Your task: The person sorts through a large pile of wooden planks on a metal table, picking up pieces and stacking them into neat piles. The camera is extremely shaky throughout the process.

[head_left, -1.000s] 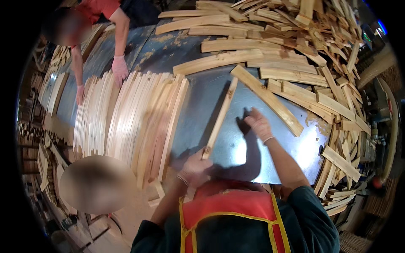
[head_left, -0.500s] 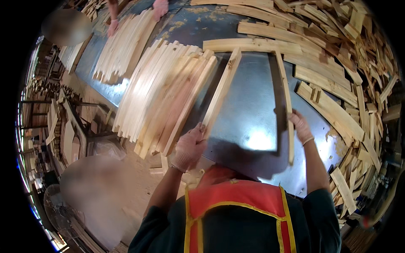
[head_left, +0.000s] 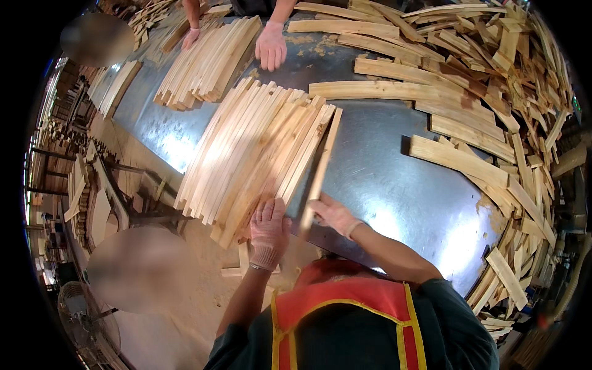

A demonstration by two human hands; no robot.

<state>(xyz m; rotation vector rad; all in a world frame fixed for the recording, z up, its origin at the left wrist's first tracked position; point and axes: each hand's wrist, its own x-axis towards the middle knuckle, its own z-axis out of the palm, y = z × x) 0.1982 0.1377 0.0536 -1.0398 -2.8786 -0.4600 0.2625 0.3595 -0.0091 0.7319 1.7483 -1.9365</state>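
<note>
In a pale pink glove, my right hand point(head_left: 336, 217) grips the near end of a narrow wooden strip point(head_left: 323, 166). This strip stands just right of a row of wooden strips point(head_left: 246, 154), with a thin dark gap between them. My left hand point(head_left: 269, 231), also gloved, rests against the near end of that row, its fingers stretched out along the wood. The strips in the row lie side by side, their ends slightly uneven.
Under the wood is a grey metal table point(head_left: 370, 166). Loose boards point(head_left: 456, 157) lie along its right side beside a large heap of offcuts point(head_left: 512, 55). Across the table, a co-worker's gloved hand point(head_left: 270, 46) hovers beside another stack of strips point(head_left: 209, 61). A fan point(head_left: 89, 317) stands lower left.
My right hand has brought its strip leftward beside the row. My left hand has released its strip, now against the row. The co-worker's hand has moved off the far stack.
</note>
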